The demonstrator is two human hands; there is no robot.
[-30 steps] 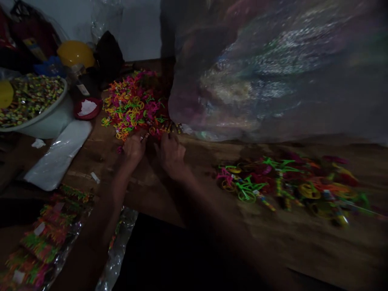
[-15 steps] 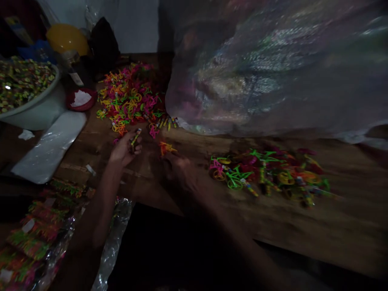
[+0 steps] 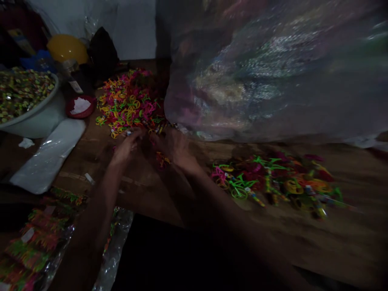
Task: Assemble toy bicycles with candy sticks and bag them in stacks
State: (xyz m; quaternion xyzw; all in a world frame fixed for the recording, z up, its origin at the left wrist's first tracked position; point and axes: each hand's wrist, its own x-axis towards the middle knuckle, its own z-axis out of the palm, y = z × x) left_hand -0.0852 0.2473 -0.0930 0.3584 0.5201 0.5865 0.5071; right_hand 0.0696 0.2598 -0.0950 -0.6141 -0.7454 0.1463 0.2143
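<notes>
A heap of small neon plastic toy bicycles (image 3: pixel 124 101) lies on the wooden table. My left hand (image 3: pixel 126 146) is at the heap's near edge, fingers curled; a pale tip shows at them, seemingly the end of the thin candy-filled tube it held. My right hand (image 3: pixel 181 150) reaches toward a few striped candy tubes (image 3: pixel 160 128) beside the heap; its fingers are dark and smeared by motion. Under and between the hands an orange toy bicycle (image 3: pixel 163 160) lies on the table.
A second group of toy bicycles with tubes (image 3: pixel 269 178) lies right. A large filled plastic bag (image 3: pixel 257 81) stands behind. On the left are a tub of small candies (image 3: pixel 36 117), a red basket with paper slips (image 3: pixel 80 107), flat clear bags (image 3: pixel 50 155) and packed strips (image 3: pixel 33 246).
My right hand has let the orange toy bicycle down onto the table and moved forward to the striped tubes. My left hand has shifted slightly toward the heap, and its fingers have turned.
</notes>
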